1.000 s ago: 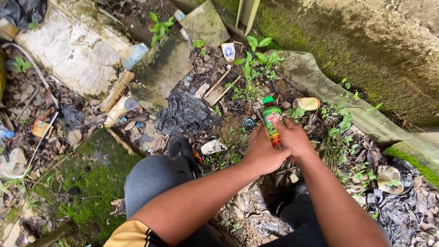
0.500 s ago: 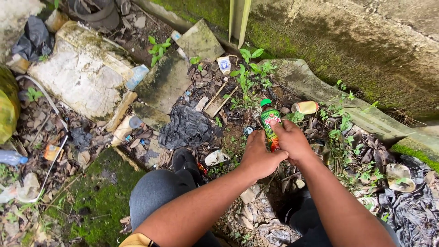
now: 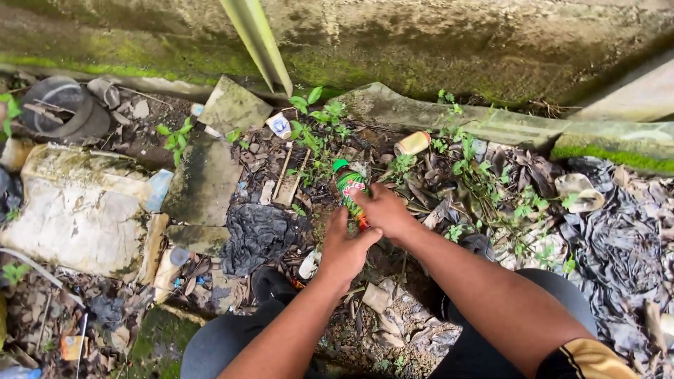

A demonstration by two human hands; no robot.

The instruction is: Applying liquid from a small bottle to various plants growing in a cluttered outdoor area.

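Bottle [image 3: 349,188], green-capped, grasped by right hand [image 3: 382,210] and left hand [image 3: 344,247]; its lower end hidden, litter crowding around.

Green-capped green bottle [image 3: 349,184]; grey plastic sheet [image 3: 256,235]

Your hands [image 3: 365,231] meet on the green-capped bottle [image 3: 349,188], hemmed in close. Just left: crumpled black plastic [image 3: 256,235] & wood sticks [image 3: 284,184]. Ahead, weeds [image 3: 316,133], a small white cup [image 3: 279,125], then the mossy wall [image 3: 421,42] w/ slanted pipe [image 3: 260,42] block reach. Right side: more weeds [image 3: 484,182], a yellow can [image 3: 412,143], grey sheeting [image 3: 618,231]. Open way is back toward your knees, over leaf litter [image 3: 386,316].
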